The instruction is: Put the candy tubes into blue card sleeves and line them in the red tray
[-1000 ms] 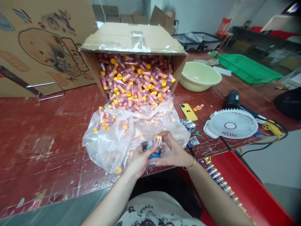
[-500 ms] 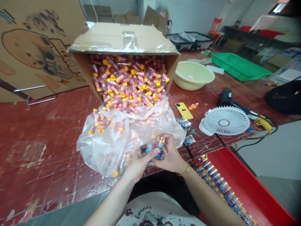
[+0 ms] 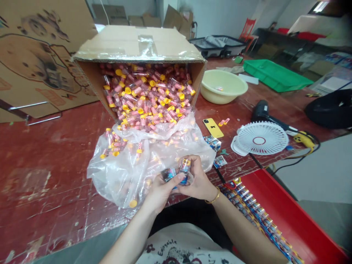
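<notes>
Both my hands meet over the front of a crumpled clear plastic bag. My right hand grips a small tube with a yellow cap and a blue printed sleeve around it. My left hand is closed on some dark-blue printed sleeves, and its thumb presses against the tube. Their number cannot be made out. Many clear tubes of pink pieces with yellow caps fill a cardboard box lying on its side behind the bag. A few loose tubes lie on the bag.
To the right are printed sleeves, a yellow phone, a white fan, a heat gun and a pale basin. A red tray holds rows of sleeved tubes. A green tray stands farther back.
The whole view has shifted slightly. My hands keep the same hold on the tube and sleeves, with the tube's printed side a little more turned.
</notes>
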`<state>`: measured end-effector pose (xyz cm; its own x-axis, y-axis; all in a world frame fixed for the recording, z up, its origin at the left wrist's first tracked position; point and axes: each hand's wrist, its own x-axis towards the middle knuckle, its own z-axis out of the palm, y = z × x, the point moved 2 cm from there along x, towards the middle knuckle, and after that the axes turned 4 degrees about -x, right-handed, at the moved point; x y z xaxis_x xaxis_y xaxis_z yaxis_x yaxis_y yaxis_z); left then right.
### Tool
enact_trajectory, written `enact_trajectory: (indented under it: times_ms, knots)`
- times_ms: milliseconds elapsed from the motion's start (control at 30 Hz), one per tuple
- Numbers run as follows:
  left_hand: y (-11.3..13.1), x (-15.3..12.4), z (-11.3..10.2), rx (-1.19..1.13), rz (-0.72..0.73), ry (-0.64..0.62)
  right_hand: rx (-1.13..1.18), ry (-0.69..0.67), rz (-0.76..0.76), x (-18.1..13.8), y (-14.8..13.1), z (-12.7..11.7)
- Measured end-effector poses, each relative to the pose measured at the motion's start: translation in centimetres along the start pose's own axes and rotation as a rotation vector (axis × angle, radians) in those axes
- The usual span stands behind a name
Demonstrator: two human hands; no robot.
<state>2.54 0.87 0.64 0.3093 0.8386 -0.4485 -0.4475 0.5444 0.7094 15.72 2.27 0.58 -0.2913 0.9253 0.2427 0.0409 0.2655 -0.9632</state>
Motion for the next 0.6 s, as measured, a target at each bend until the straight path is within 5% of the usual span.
enact_trajectory:
  times_ms: [167, 367, 500, 600]
  knots:
    - [-0.2, 0.2, 0.1, 0.044, 0.066, 0.078, 0.291, 0.058, 0.07, -0.4, -0.5, -0.2]
    - [-1.5, 0.8, 0.8, 0.217, 0.14, 0.088, 0.551, 0.503, 0.231, -2.5, -0.1, -0.6]
    - [-2.3, 1.0, 3.1, 0.123, -0.006, 0.099, 0.432, 0.894, 0.287, -7.4, 1.3, -8.8]
    - [-2.8, 1.2, 5.0, 0.196, -0.113, 0.08, 0.107, 1.276, 0.575, -17.3, 2.9, -18.4]
